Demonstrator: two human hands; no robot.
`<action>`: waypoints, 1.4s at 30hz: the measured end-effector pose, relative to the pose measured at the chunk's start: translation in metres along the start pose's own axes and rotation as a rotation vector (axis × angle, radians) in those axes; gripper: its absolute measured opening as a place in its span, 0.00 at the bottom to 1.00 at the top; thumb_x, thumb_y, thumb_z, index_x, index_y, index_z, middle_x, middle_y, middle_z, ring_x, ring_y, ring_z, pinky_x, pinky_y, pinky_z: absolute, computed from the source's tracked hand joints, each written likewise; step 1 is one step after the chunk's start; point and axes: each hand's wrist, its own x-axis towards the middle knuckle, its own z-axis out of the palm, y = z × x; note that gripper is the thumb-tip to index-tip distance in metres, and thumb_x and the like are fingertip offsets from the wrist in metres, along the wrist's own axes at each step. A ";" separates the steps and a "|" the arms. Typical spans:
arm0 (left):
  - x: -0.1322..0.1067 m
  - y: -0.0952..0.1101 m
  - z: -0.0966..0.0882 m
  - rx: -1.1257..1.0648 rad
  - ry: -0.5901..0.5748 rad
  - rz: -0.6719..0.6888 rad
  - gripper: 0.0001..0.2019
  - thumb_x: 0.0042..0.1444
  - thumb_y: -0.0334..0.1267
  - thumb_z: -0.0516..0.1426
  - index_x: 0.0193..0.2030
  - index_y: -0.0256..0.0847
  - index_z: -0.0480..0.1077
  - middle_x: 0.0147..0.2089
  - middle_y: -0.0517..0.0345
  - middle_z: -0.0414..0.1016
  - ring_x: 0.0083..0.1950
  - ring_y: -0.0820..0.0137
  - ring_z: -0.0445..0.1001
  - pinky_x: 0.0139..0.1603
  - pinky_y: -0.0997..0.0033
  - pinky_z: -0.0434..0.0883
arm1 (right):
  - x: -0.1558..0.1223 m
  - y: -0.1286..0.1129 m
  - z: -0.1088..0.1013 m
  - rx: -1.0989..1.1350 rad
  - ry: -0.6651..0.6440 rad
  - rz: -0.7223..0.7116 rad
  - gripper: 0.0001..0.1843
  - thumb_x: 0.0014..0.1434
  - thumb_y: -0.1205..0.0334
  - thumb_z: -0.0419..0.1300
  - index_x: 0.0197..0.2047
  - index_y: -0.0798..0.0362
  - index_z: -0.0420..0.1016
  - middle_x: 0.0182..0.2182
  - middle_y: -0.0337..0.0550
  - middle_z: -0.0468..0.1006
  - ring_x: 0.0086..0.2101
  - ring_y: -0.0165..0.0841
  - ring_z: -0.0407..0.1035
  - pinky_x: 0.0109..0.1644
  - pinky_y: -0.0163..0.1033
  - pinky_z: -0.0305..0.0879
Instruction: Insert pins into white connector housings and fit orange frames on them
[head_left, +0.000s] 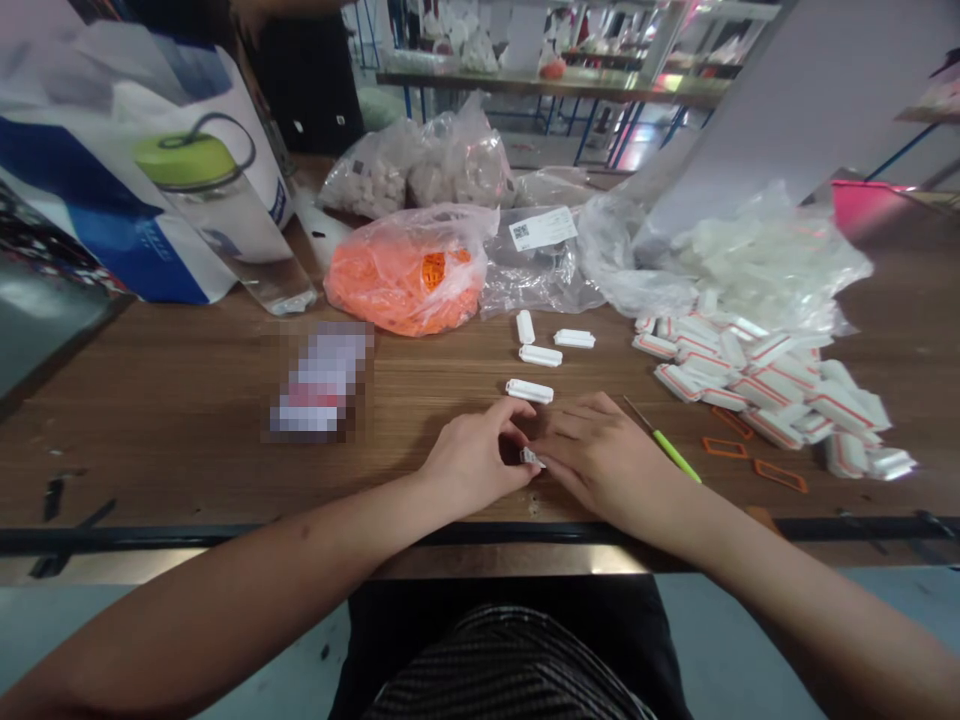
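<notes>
Close to the table's front edge, my left hand [480,452] curls its thumb and fingers around a small white plastic piece [531,457]. My right hand [611,455] lies over the other side of that piece, its fingers together and covering most of it. Just beyond my fingers is a white plastic housing [529,391]. Farther back sit more white housings, one lying crosswise [540,356], one angled [524,327] and one to the right [574,339]. A green-handled screwdriver [675,456] rests beside my right hand.
A pile of white pieces with orange edging [772,380] lies at right, near loose orange frames [724,447]. Behind are a bag of orange parts [405,275] and clear bags [544,270]. A green-lidded bottle [232,230] and a blurred-out object [322,380] stand left.
</notes>
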 end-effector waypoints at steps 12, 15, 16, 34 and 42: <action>-0.001 0.001 -0.003 0.005 0.039 -0.030 0.23 0.47 0.35 0.63 0.51 0.45 0.66 0.37 0.62 0.80 0.32 0.68 0.76 0.35 0.67 0.70 | 0.015 0.003 0.006 0.032 0.052 0.062 0.09 0.57 0.70 0.57 0.27 0.54 0.75 0.26 0.42 0.78 0.30 0.33 0.69 0.44 0.43 0.56; -0.001 0.000 -0.003 0.010 0.038 -0.020 0.23 0.48 0.36 0.64 0.52 0.45 0.66 0.39 0.62 0.80 0.29 0.70 0.73 0.33 0.68 0.69 | 0.005 0.019 0.010 0.229 0.140 0.146 0.07 0.56 0.69 0.57 0.28 0.53 0.75 0.23 0.36 0.76 0.26 0.29 0.68 0.44 0.41 0.57; -0.001 0.000 -0.003 0.015 0.037 -0.018 0.24 0.47 0.36 0.64 0.52 0.45 0.66 0.39 0.62 0.80 0.29 0.71 0.73 0.33 0.68 0.69 | 0.002 0.023 0.009 0.263 0.157 0.168 0.07 0.55 0.69 0.57 0.28 0.53 0.75 0.22 0.35 0.75 0.25 0.28 0.67 0.43 0.41 0.58; -0.007 -0.007 -0.010 0.497 0.104 0.611 0.11 0.66 0.29 0.50 0.44 0.40 0.73 0.42 0.55 0.73 0.45 0.67 0.70 0.43 0.67 0.70 | -0.039 0.052 -0.003 0.014 -0.014 0.337 0.13 0.60 0.66 0.55 0.29 0.51 0.80 0.30 0.43 0.79 0.35 0.35 0.72 0.43 0.42 0.59; -0.005 -0.006 -0.006 0.365 0.134 0.579 0.09 0.65 0.29 0.52 0.42 0.41 0.73 0.44 0.54 0.73 0.47 0.66 0.70 0.45 0.65 0.71 | -0.032 0.042 -0.003 -0.185 -0.162 0.322 0.16 0.61 0.67 0.54 0.24 0.54 0.76 0.28 0.45 0.78 0.32 0.34 0.69 0.39 0.42 0.51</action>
